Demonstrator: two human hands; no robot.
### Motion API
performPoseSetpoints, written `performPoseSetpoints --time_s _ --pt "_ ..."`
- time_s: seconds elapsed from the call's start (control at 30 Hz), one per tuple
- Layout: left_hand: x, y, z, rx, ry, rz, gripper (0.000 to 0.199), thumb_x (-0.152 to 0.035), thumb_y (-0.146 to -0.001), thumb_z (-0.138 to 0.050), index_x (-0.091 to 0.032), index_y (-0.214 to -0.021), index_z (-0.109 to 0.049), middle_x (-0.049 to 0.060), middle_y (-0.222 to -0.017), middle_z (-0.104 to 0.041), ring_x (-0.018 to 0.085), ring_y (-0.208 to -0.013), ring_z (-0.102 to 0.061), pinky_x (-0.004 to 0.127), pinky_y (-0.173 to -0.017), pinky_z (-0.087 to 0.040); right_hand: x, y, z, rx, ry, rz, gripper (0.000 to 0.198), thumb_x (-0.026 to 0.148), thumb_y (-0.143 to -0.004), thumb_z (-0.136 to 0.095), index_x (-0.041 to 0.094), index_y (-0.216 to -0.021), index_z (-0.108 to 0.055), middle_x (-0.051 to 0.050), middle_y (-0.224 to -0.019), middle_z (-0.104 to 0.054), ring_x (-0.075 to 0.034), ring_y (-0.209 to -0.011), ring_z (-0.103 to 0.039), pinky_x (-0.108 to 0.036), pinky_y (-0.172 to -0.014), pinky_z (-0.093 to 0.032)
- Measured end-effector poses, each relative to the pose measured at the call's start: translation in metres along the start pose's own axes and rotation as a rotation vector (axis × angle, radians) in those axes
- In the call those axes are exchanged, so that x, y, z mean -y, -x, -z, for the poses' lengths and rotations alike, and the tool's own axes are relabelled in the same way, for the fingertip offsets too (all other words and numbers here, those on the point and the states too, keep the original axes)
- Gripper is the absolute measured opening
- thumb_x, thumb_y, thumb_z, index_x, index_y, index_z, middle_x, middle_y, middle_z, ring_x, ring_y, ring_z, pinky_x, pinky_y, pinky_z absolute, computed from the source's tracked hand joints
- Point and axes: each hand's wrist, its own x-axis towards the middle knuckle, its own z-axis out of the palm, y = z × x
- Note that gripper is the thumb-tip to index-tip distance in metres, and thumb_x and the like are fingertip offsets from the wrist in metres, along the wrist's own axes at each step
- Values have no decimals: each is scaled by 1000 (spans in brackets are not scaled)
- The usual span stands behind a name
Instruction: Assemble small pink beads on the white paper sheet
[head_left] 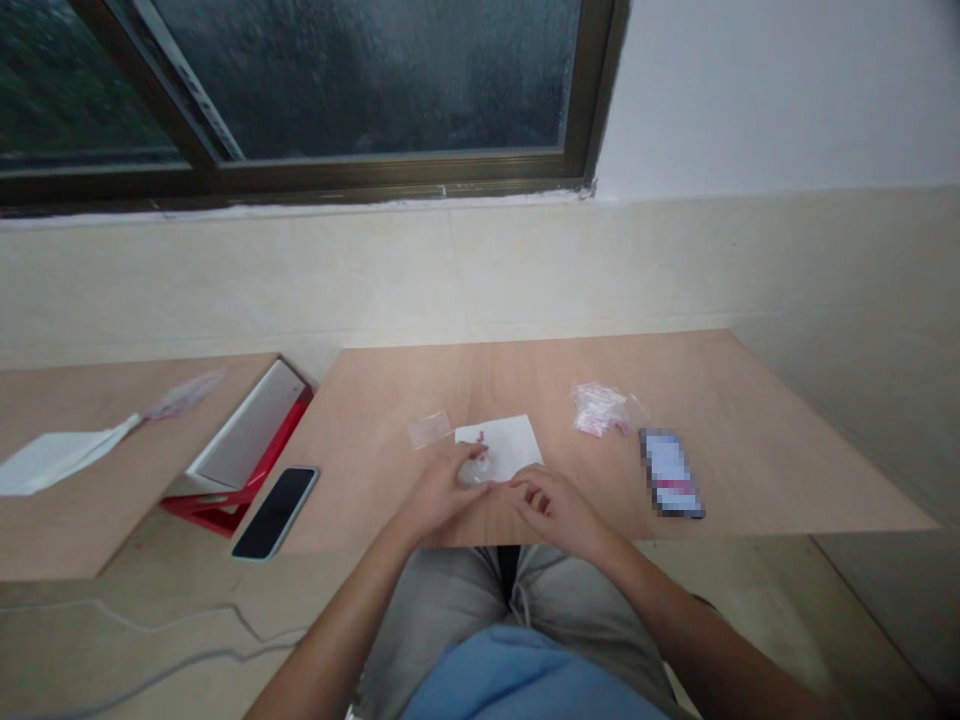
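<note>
A white sheet of paper [517,445] lies on the table in front of me. On its left part sits a small clear plastic bag [477,469], with tiny red bits [481,438] just beyond it. My left hand [442,492] is at the bag, its thumb and forefinger around the bag's sides. Over the paper's near right corner is my right hand [559,508], fingers curled and thumb close to the forefinger. Whatever its fingertips pinch, if anything, is too small to make out.
A flat clear bag [430,430] lies left of the paper. Rightward are a pile of clear bags with pink bits [600,408] and a blurred phone [671,473]. A dark phone [276,512] rests at the table's left edge, near a red-and-white box [244,430] between the tables.
</note>
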Motion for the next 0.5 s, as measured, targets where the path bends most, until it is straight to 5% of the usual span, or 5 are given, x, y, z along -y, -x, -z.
performPoseSetpoints --time_s 0.1,0.3,0.5 --pt "-21 22 -23 57 195 27 48 -41 -85 -73 -23 -129 -62 9 -128 -66 25 -120 -60 40 -106 -45 9 5 -2 55 -119 25 26 32 -94 -61 21 -117 -65 -7 -110 -68 -14 -77 -64 -22 -60 -49" --pt "-29 36 -41 138 438 94 41 -38 -89 -68 -19 -125 -65 9 -121 -70 25 -112 -63 39 -102 -47 11 14 -7 226 -90 38 18 26 -95 -56 18 -104 -69 -4 -89 -70 -14 -70 -61 -23 -59 -47" --pt "-32 38 -45 254 313 62 47 -32 -82 -72 -21 -126 -60 9 -119 -69 25 -108 -64 38 -96 -50 15 13 -18 356 33 118 21 25 -88 -64 18 -108 -67 -6 -105 -70 -18 -88 -64 -26 -73 -51"
